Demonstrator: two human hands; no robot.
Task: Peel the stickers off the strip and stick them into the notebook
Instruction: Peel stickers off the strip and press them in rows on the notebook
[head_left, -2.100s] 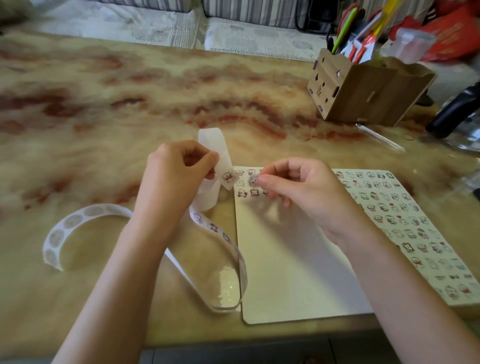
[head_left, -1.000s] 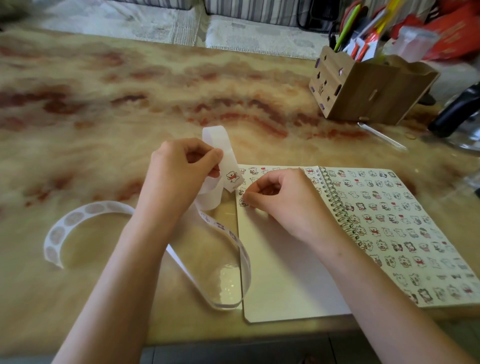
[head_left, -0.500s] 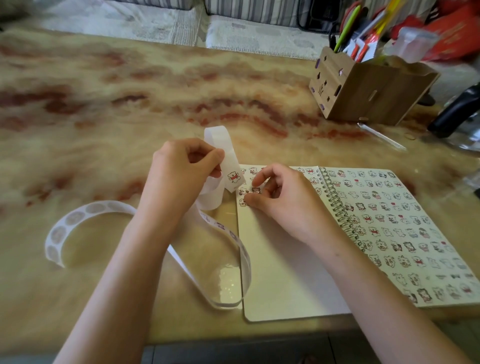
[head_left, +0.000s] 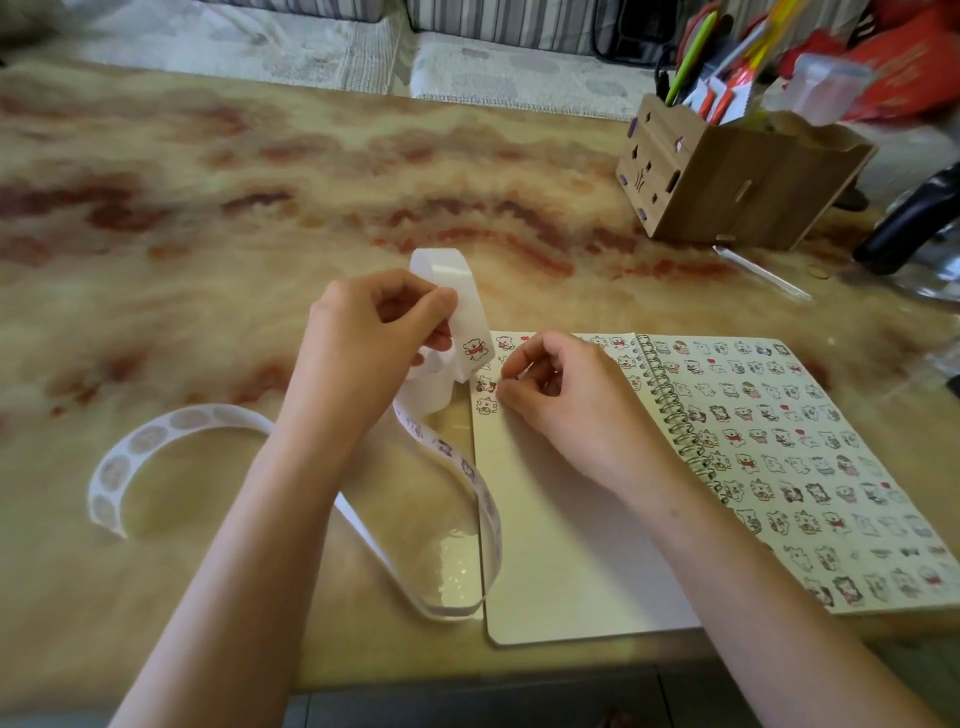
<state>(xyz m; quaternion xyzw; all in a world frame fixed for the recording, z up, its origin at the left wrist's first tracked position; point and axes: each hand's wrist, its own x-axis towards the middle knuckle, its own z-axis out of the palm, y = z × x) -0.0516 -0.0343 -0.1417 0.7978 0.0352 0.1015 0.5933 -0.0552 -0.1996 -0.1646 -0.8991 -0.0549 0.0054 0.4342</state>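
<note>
Head view: I see the left hand (head_left: 363, 353) pinching the sticker strip (head_left: 442, 447) between thumb and forefinger, raised off the bench (head_left: 208, 208). The strip's tail loops down beside the spiral notebook (head_left: 561, 545). The right hand (head_left: 566, 405) has its fingers curled, tips on the open page's top-left corner among bear stickers (head_left: 487, 405). I cannot tell whether it pinches one.

two bare forearms come in from the bottom edge of the view, uncovered from that edge to the wrists. the left hand (head_left: 363, 358) and the right hand (head_left: 571, 405) are bare too. the fingernails that show look short and plain.
</note>
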